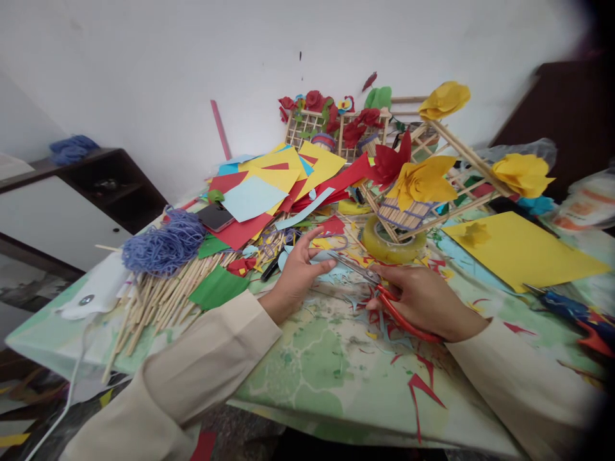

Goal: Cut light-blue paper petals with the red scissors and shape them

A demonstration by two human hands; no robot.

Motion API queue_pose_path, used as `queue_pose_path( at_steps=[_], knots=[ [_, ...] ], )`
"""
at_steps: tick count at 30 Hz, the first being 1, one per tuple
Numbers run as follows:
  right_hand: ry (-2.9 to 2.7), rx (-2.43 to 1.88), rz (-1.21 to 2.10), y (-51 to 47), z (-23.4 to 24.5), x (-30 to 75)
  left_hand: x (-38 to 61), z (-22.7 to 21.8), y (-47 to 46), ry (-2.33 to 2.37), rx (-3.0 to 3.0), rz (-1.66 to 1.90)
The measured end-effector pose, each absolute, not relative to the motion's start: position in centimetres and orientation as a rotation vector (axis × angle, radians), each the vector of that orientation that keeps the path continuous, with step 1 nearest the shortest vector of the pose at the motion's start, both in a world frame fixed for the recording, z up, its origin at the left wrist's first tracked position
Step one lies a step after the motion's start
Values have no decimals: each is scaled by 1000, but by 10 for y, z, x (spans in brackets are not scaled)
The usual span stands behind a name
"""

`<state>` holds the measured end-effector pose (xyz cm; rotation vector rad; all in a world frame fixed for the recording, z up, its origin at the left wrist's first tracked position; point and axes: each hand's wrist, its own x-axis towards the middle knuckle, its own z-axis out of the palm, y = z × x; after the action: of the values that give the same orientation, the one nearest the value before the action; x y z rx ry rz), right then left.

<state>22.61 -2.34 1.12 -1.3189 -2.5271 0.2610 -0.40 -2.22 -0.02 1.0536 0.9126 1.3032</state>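
My left hand [298,274] is over the middle of the table, thumb and fingers around a small piece of light blue paper [317,255]. Part of that paper is hidden behind the fingers. In my right hand [425,298] is a pair of scissors [401,317] with red handles, its fingers wrapped through and round them. The metal blades point left, their tips close to my left thumb and the blue paper. Blue and red paper scraps [423,383] lie under and around my right hand.
Behind are coloured paper sheets [254,198], a roll of clear tape [391,246] and a stick frame with yellow paper flowers [425,182]. To the left are blue yarn [163,243], thin sticks [154,304] and a phone [216,218]. A glue gun [571,310] and yellow sheet [533,253] lie right.
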Motion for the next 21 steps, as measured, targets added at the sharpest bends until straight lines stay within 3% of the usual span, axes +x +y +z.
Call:
queue_pose_path(
  at_steps=[21],
  knots=[
    [-2519, -1303, 199, -24, 11, 227, -21, -2, -8, 1003, 1218, 1323]
  ],
)
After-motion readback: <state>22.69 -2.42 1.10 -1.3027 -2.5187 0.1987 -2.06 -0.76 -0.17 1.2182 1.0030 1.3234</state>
